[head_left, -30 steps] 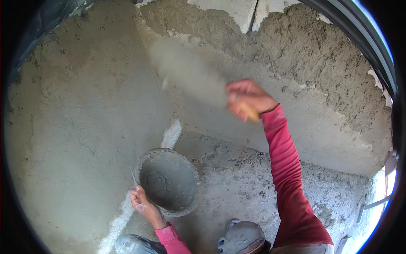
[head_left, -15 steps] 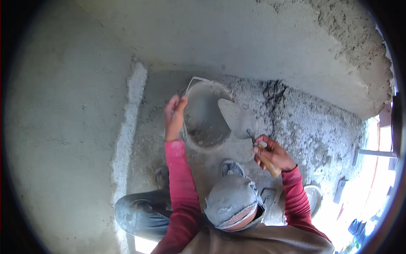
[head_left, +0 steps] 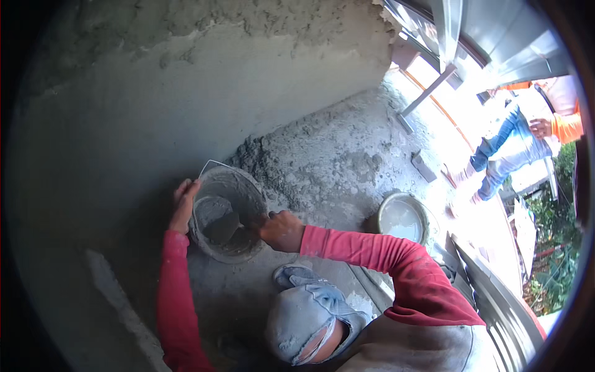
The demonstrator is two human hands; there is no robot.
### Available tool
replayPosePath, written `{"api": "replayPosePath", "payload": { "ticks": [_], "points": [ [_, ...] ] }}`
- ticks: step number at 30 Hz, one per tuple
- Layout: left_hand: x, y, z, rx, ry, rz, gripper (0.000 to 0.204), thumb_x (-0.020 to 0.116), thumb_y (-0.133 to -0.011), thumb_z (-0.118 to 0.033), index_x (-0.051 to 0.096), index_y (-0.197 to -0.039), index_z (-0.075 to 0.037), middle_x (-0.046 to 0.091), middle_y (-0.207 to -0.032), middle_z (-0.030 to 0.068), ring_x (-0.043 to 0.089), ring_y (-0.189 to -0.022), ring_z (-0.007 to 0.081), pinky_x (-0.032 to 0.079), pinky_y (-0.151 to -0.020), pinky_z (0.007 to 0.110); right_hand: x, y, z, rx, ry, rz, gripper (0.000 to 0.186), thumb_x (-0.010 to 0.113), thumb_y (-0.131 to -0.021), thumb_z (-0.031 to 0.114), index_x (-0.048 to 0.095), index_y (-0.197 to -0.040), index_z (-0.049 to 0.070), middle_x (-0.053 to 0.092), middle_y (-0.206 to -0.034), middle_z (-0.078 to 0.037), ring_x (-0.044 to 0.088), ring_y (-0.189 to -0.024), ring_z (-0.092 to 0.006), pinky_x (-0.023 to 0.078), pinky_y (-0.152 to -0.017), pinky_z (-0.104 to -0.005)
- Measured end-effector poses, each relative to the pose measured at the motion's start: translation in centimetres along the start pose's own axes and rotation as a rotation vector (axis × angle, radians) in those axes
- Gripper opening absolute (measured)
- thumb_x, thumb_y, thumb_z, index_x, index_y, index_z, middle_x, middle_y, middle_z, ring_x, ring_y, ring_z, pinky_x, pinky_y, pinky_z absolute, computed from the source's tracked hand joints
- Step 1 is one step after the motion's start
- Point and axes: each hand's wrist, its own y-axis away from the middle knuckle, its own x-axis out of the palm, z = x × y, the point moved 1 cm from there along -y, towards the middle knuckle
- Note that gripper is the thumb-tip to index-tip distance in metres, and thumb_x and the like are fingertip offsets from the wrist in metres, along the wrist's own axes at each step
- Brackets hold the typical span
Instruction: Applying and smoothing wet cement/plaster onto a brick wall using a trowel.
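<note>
A mortar-crusted bucket (head_left: 257, 197) with a thin wire handle (head_left: 214, 162) stands on the floor before me, grey wet mix inside. My left hand (head_left: 183, 206) grips its left rim, close to where the wire handle rises. My right hand (head_left: 282, 232) reaches over the opposite rim, closed around the handle of a trowel. The trowel blade (head_left: 222, 228) dips into the bucket against the mix. Most of the trowel's handle is hidden in my fist. My bent knee (head_left: 300, 325), in worn grey cloth with a tear, is just below the bucket.
Rough mortar (head_left: 328, 155) is spread beyond the bucket, along a plastered wall (head_left: 204, 87). To the right are a round tub (head_left: 426, 217) of cloudy liquid, a grey block (head_left: 424, 166) and a metal bar (head_left: 427, 93). Another person (head_left: 511, 146) in blue jeans and orange sleeves is at far right.
My view has swung right, bringing the other person and the tub into sight. The trowel has gone from above the bucket's right rim down into it; my left hand stays at the rim.
</note>
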Motion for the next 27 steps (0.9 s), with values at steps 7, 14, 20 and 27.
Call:
{"api": "replayPosePath", "payload": {
  "ticks": [7, 14, 20, 27],
  "points": [
    [0.1, -0.8, 0.8, 0.102, 0.008, 0.227, 0.028, 0.061, -0.098, -0.025, 0.050, -0.075, -0.014, 0.041, -0.076, -0.0097, 0.037, -0.075, 0.0026, 0.032, -0.069, 0.022, 3.2, -0.9, 3.5, 0.349, -0.235, 0.121, 0.044, 0.053, -0.088, 0.011, 0.053, -0.131, 0.003, 0.070, -0.087, -0.024, 0.072, -0.080, -0.0341, 0.057, -0.064, -0.0478],
    [2.4, 0.3, 0.5, 0.226, 0.073, 0.393, 0.032, 0.060, -0.097, -0.024, 0.045, -0.071, -0.013, 0.034, -0.072, -0.0105, 0.030, -0.070, 0.0019, 0.028, -0.063, 0.024, 3.2, -1.4, 4.4, 0.497, -0.305, -0.145, 0.026, 0.064, -0.082, 0.021, 0.071, -0.098, 0.002, 0.071, -0.085, -0.021, 0.071, -0.087, -0.0400, 0.058, -0.074, -0.0482],
    [1.6, -0.1, 1.4, 0.223, 0.077, 0.270, 0.033, 0.060, -0.095, -0.033, 0.050, -0.075, -0.008, 0.044, -0.073, -0.0062, 0.040, -0.073, 0.0077, 0.035, -0.067, 0.027, 2.9, -0.8, 7.7, 0.529, -0.160, -0.168, 0.033, 0.060, -0.093, 0.029, 0.063, -0.112, 0.002, 0.067, -0.097, -0.022, 0.067, -0.093, -0.0379, 0.055, -0.082, -0.0467],
    [-3.0, -2.6, 5.1, 0.115, 0.213, 0.159, 0.029, 0.056, -0.097, -0.031, 0.066, -0.102, -0.003, 0.064, -0.100, 0.0019, 0.056, -0.097, 0.0142, 0.042, -0.090, 0.030, -1.1, 11.4, 12.1, 0.498, -1.321, -0.463, 0.054, 0.047, -0.104, 0.045, 0.058, -0.131, 0.000, 0.061, -0.129, -0.015, 0.059, -0.118, -0.0242, 0.043, -0.105, -0.0347]
  ]
}}
